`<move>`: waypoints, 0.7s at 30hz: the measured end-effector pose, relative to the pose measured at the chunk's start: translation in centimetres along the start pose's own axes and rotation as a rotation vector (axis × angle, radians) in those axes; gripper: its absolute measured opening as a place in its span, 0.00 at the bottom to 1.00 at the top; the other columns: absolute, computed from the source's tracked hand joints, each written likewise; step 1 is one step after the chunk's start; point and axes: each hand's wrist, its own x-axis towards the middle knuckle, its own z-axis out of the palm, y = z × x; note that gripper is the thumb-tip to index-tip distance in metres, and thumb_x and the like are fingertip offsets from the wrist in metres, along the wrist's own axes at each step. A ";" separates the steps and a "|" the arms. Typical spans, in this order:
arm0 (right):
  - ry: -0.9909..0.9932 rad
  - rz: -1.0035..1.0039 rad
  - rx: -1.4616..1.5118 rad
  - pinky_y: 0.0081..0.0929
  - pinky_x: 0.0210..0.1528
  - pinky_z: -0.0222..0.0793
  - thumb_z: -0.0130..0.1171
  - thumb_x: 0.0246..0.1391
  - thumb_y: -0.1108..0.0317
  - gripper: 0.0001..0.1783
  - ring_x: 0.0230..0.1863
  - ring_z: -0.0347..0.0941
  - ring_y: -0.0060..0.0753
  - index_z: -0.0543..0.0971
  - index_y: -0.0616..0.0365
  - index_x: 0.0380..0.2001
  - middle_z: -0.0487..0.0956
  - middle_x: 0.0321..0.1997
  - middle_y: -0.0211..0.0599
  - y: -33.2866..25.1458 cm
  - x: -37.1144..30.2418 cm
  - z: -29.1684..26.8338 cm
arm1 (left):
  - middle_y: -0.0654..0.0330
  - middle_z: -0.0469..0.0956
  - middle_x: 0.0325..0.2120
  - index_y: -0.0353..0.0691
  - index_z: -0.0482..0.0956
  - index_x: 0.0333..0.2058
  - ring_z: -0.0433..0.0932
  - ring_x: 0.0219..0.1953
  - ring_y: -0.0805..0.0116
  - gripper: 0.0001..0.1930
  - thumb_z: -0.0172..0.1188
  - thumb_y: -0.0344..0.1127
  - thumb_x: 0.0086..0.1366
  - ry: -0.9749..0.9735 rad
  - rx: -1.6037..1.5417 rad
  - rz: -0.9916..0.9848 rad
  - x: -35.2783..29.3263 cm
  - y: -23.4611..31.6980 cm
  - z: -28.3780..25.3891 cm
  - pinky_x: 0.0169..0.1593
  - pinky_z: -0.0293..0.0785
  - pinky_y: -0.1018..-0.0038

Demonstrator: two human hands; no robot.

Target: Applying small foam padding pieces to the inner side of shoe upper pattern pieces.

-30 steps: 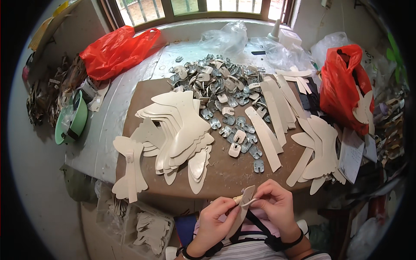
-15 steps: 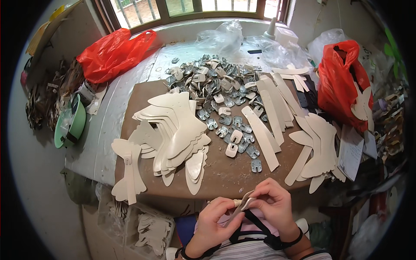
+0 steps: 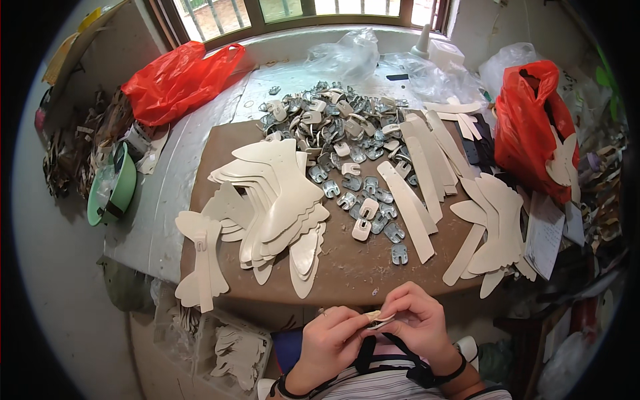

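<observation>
In front of my body, below the table's near edge, both hands pinch a small cream leather piece point(image 3: 381, 323) seen edge-on. My left hand point(image 3: 331, 341) grips its left end between thumb and fingers; my right hand point(image 3: 420, 323) holds the other end. Fingers hide most of the piece, so its full shape cannot be made out. On the brown work mat point(image 3: 347, 273) ahead lie a stack of cream shaped leather pieces point(image 3: 277, 200), several metal clips point(image 3: 399, 254), and a cream-covered buckle point(image 3: 361, 229). Long cream straps point(image 3: 405, 212) rest right of the clips.
A large heap of metal and covered buckles point(image 3: 333, 120) fills the table's middle. More cut pieces point(image 3: 493, 220) lie at right beside a red bag point(image 3: 530, 127). Another red bag point(image 3: 173, 83) and a green basin point(image 3: 113, 190) are at left. A clear bin point(image 3: 233, 353) stands below.
The leather piece has turned from a steep slant to nearly level. My left hand has shifted and its fingers now close nearer my right hand. The view has moved slightly.
</observation>
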 end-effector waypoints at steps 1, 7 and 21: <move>0.001 0.000 0.001 0.17 0.38 0.73 0.66 0.45 0.82 0.11 0.36 0.73 0.21 0.79 0.64 0.35 0.73 0.39 0.36 0.0 -0.1 0.1 | 0.58 0.78 0.25 0.35 0.82 0.31 0.76 0.24 0.66 0.12 0.69 0.24 0.45 0.026 0.008 -0.060 -0.3 0.2 0.2 0.26 0.69 0.75; 0.017 -0.027 -0.053 0.18 0.37 0.71 0.65 0.48 0.80 0.09 0.35 0.72 0.21 0.77 0.63 0.34 0.73 0.38 0.36 -1.0 0.1 0.7 | 0.59 0.78 0.24 0.37 0.81 0.29 0.76 0.24 0.65 0.10 0.69 0.24 0.45 0.162 -0.014 -0.044 -1.4 -0.3 1.0 0.26 0.69 0.74; -0.026 -0.155 -0.127 0.22 0.36 0.70 0.66 0.49 0.76 0.09 0.34 0.73 0.29 0.76 0.60 0.33 0.75 0.36 0.38 -1.5 0.0 0.6 | 0.57 0.81 0.26 0.36 0.82 0.31 0.80 0.26 0.68 0.09 0.69 0.20 0.49 0.173 -0.320 -0.114 -0.9 0.6 0.7 0.31 0.74 0.75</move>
